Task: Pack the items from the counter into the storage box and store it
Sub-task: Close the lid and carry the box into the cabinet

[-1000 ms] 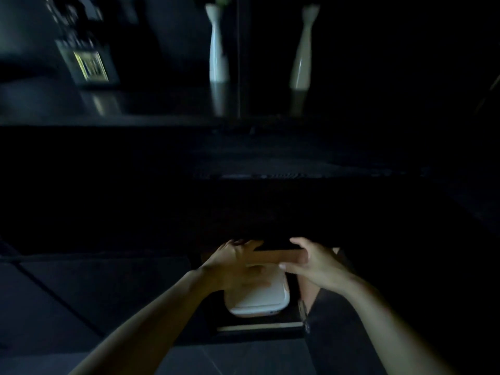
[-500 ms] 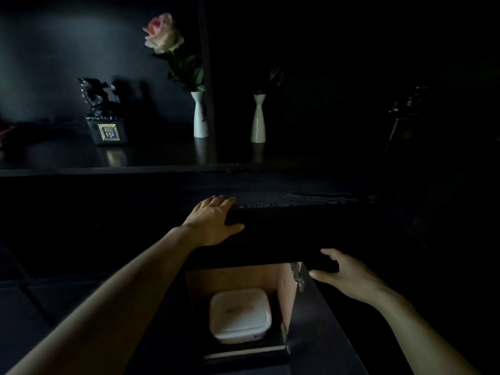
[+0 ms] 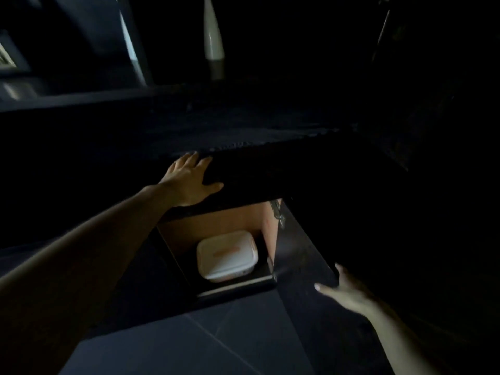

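Storage box [image 3: 226, 256] sits inside cabinet [image 3: 216, 221]; left hand [image 3: 189, 182] lies flat, right hand [image 3: 345, 289] grips door [image 3: 303, 247].

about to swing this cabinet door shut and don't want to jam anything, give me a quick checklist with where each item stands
1. storage box fully inside the cabinet, behind its front edge: ok
2. storage box closed on top: ok
3. left hand out of the opening, flat on the counter edge: ok
4. right hand has a grip on the cabinet door edge: ok
5. door's swing path free: cannot tell, too dark
6. hinge sound: cannot tell
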